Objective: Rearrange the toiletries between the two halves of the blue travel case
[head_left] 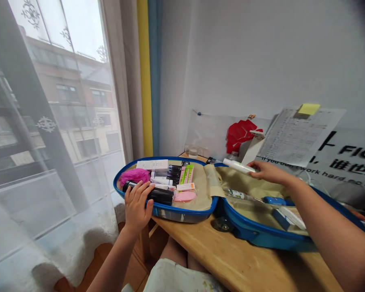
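Observation:
A blue hard-shell case (182,213) lies open on a wooden desk (240,263), both halves lined in beige. My left hand (137,207) is closed round a black cylindrical bottle (160,195) lying at the front of the left half. Beside it are a pink fluffy puff (135,175), a white box (152,164), a pink pad (185,196) and several small tubes. My right hand (269,171) reaches across the right half and grips a white tube (237,165) near its far rim. A blue item (275,200) and a slim bottle (237,194) lie in that half.
A sheer curtain (48,142) and window fill the left side. Against the wall stand a printed sheet with a yellow sticky note (308,108), a red paper shape (240,134), a clear plastic sleeve (207,132) and a banner with black lettering (346,162).

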A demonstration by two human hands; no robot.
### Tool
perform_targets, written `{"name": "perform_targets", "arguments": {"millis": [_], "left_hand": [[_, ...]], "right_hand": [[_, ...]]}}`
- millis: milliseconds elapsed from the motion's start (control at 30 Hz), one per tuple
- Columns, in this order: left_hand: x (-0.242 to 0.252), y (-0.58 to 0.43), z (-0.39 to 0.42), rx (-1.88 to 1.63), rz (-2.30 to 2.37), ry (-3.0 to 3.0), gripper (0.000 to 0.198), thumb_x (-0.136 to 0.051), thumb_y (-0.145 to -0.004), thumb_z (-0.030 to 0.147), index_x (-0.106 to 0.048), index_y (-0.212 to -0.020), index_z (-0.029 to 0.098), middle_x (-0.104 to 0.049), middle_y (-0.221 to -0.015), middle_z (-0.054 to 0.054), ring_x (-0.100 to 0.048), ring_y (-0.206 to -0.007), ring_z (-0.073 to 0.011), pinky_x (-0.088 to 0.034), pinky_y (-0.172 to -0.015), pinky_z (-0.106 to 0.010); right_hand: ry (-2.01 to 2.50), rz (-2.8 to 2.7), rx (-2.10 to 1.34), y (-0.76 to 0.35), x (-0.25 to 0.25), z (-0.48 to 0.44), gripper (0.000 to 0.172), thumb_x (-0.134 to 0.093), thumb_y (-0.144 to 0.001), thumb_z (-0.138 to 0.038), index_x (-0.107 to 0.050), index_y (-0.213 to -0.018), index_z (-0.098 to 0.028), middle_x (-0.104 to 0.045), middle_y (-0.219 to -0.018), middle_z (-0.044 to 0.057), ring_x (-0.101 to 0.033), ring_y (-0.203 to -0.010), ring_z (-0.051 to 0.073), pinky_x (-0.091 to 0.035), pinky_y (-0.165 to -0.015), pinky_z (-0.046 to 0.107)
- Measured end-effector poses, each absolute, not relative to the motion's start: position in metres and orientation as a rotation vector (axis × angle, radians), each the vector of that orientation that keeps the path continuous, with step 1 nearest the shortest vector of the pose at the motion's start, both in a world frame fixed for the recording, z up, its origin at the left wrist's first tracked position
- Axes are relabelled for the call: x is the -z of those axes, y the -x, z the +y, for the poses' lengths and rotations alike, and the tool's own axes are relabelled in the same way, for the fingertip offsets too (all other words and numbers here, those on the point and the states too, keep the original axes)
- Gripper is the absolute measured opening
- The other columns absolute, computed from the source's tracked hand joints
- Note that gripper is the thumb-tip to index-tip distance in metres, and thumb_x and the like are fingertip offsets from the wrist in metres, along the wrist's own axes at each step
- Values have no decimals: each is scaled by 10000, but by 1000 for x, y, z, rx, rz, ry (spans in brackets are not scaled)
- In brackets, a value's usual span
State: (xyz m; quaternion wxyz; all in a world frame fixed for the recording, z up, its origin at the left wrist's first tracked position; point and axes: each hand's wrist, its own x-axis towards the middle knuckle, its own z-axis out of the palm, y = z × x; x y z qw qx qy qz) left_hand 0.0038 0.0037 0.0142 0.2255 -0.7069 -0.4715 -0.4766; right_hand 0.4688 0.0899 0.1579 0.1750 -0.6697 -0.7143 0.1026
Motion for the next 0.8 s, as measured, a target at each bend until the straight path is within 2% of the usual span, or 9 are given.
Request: {"name": "perform_targets", "arguments": {"millis": [133,300,433,600,800], "left_hand": [[-13,-4,4,1322,-1301,1947,386,-346,-913,311,-541,-1230,209,-594,-1235,-75,-440,-1238,-242,-186,-1095,-446],[-12,-5,5,1331,-1298,1937,385,-347,-909,314,-554,-1218,212,-599,-1229,-78,-449,-1232,-243,-193,-1089,-445],[-13,-5,4,1322,-1302,1929,386,-347,-910,304,-554,-1220,206,-597,-1234,-80,-445,-1236,-243,-193,-1088,-443],[-13,-6,3,1316,-1296,1919,385,-337,-914,303,-555,-1211,193,-596,-1235,-90,-443,-1239,-241,-183,-1093,-441],[-12,-6,3,1306,-1316,1926,387,-343,-912,303,-545,-1227,203,-591,-1245,-86,-437,-1246,-243,-178,-1095,-446]], "right_hand": [[1680,-2017,-360,-417,-173,80,450,-554,-741,-430,-573,-1103,-165,-656,-1009,94,-622,-792,186,-515,-715,310],[1410,-2321,-379,-301,-163,72,370,-608,-727,-354,-631,-1059,-194,-686,-1022,39,-630,-897,181,-479,-808,287],[1290,-2547,-415,-235,-145,71,335,-652,-713,-314,-665,-1020,-180,-699,-1018,43,-630,-905,182,-462,-782,265],[1196,-2637,-478,-202,-129,80,392,-657,-736,-355,-663,-1076,-160,-700,-1039,61,-638,-907,191,-459,-783,268],[1063,-2643,-589,-194,-112,89,435,-610,-777,-295,-612,-1194,-171,-677,-1125,54,-626,-991,191,-446,-881,289]]}}
